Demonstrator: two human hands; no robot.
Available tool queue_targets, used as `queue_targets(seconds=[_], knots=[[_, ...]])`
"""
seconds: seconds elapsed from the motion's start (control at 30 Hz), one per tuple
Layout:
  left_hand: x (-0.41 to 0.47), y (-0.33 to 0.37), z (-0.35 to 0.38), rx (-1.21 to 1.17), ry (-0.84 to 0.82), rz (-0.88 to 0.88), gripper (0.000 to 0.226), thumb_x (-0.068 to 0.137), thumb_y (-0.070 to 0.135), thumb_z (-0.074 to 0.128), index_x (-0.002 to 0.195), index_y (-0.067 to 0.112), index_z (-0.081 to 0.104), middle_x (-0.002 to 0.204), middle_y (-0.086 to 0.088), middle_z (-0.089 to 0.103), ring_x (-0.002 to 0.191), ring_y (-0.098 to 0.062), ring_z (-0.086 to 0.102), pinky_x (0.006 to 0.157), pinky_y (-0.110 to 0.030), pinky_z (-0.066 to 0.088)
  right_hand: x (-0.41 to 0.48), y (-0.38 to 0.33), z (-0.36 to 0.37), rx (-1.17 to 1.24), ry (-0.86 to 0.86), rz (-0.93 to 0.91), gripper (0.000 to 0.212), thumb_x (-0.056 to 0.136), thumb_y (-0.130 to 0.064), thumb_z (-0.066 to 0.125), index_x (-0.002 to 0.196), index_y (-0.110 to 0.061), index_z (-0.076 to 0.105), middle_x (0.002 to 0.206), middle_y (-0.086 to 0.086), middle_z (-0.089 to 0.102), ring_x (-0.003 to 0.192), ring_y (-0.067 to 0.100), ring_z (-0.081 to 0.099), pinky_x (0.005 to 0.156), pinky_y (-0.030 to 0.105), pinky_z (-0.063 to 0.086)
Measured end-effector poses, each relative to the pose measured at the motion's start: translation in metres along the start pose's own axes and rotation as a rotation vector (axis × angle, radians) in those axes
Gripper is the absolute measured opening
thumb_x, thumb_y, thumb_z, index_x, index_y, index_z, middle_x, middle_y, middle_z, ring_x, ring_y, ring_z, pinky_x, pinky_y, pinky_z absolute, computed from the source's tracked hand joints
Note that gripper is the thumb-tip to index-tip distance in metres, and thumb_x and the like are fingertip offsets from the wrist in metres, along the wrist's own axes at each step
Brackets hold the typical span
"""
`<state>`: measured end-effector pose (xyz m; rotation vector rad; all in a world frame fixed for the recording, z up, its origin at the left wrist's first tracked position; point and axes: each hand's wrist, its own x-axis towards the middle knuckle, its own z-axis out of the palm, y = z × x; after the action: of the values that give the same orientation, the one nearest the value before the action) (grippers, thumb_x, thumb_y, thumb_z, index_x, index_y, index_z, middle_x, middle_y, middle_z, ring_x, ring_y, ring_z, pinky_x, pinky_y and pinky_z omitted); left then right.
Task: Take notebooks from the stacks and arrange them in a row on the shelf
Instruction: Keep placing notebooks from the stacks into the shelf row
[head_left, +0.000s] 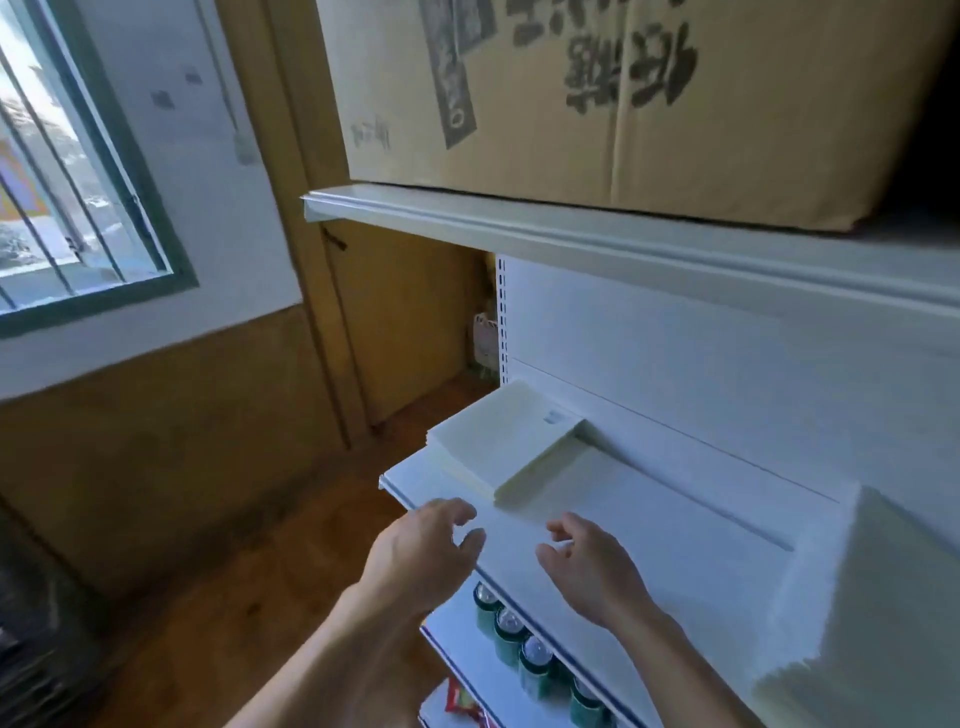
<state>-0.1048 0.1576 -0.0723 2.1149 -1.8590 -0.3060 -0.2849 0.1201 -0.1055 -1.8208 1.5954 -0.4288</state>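
Left hand (426, 545) and right hand (587, 566) hover at the front edge of the shelf (649, 525), each grip loosely apart and empty; the notebook stack (498, 441) at the shelf's left end could slide off that end if tugged sideways, whereas the shelf's bare middle, short of the right-end stack (883, 597), leaves room for a row.

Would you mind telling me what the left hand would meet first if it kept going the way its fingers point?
Probably the near edge of the left notebook stack: the left hand points at it across bare shelf, holding nothing. Height above the shelf is unclear.
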Motion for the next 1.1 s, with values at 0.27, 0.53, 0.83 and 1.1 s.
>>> queue_targets(seconds=[0.27,0.53,0.83,1.1], knots=[[0.152,-0.069,0.000,-0.028,-0.056,0.301,0.055,0.098,0.045,0.043,0.148,0.025,0.034,0.155,0.009,0.032,0.144,-0.010,0.025,0.116,-0.024,0.018,0.076,-0.034,0.039,0.594,0.255,0.436,0.027,0.090,-0.027,0.059,0.116,-0.023,0.059,0.106,-0.003,0.069,0.098,0.017,0.065,0.097,0.037,0.049],[0.196,-0.084,0.037,0.114,-0.193,0.508,0.068,0.100,0.052,0.016,0.154,0.010,0.013,0.162,-0.003,0.005,0.149,-0.016,-0.005,0.116,-0.029,-0.015,0.105,-0.043,0.051,1.064,0.492,0.548,0.027,0.094,-0.013,0.058,0.109,0.010,0.056,0.108,0.028,0.066,0.097,0.028,0.066,0.095,0.039,0.050],[0.182,-0.074,0.052,-0.058,-0.277,0.628,0.103,0.069,0.083,-0.011,0.154,0.028,0.008,0.156,0.017,-0.010,0.147,-0.004,-0.012,0.115,-0.019,-0.009,0.107,-0.034,0.047,1.049,0.505,0.509,0.014,0.088,-0.006,0.060,0.097,-0.005,0.071,0.089,0.009,0.076,0.082,0.027,0.068,0.074,0.034,0.049],[0.202,-0.079,0.047,0.105,-0.331,0.559,0.103,0.073,0.075,-0.018,0.155,0.015,-0.004,0.162,0.000,-0.013,0.146,-0.011,-0.021,0.115,-0.030,-0.019,0.108,-0.032,0.055,1.059,0.561,0.462,0.016,0.088,0.004,0.056,0.093,-0.005,0.068,0.088,0.010,0.075,0.077,0.023,0.067,0.069,0.031,0.048]])
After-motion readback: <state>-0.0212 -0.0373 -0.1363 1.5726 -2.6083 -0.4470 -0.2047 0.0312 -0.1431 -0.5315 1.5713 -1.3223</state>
